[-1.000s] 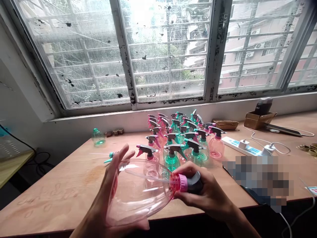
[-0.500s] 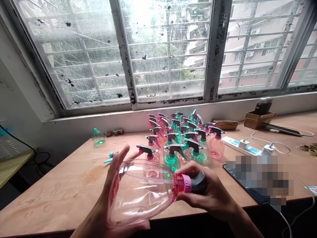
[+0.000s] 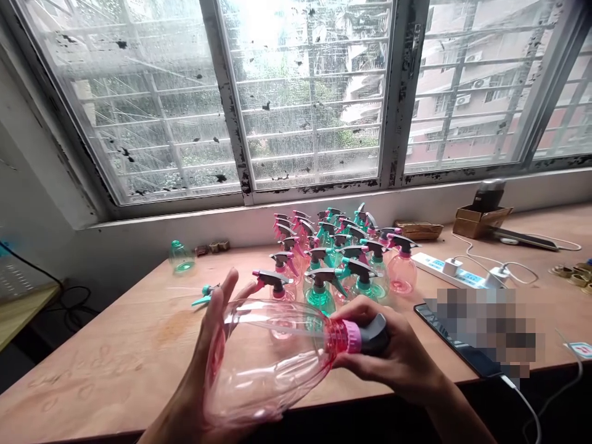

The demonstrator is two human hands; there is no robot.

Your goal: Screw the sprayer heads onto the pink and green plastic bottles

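A clear pink spray bottle (image 3: pixel 272 364) lies sideways in the air between my hands, above the table's front edge. My left hand (image 3: pixel 210 357) cups its base, thumb up along the far side and fingers partly hidden beneath. At the neck, my right hand (image 3: pixel 393 351) is closed around the pink collar and dark grey spray head (image 3: pixel 374 336). Beyond the bottle stands a close group of pink and green spray bottles (image 3: pixel 319 299) with grey-topped triggers. A loose green spray head (image 3: pixel 207 295) with a thin tube lies left of the group.
A green bottle without a spray head (image 3: pixel 181 258) stands at the back left. On the right are a white power strip (image 3: pixel 435 271) with plugs, a phone (image 3: pixel 456 345) on a cable, and a cardboard box (image 3: pixel 481 222). Windows (image 3: pixel 309 92) rise behind the table (image 3: pixel 115 351).
The pink bottle has shifted very slightly to the right and turned a little with my hands. Both hands keep their hold, and the view has moved slightly.
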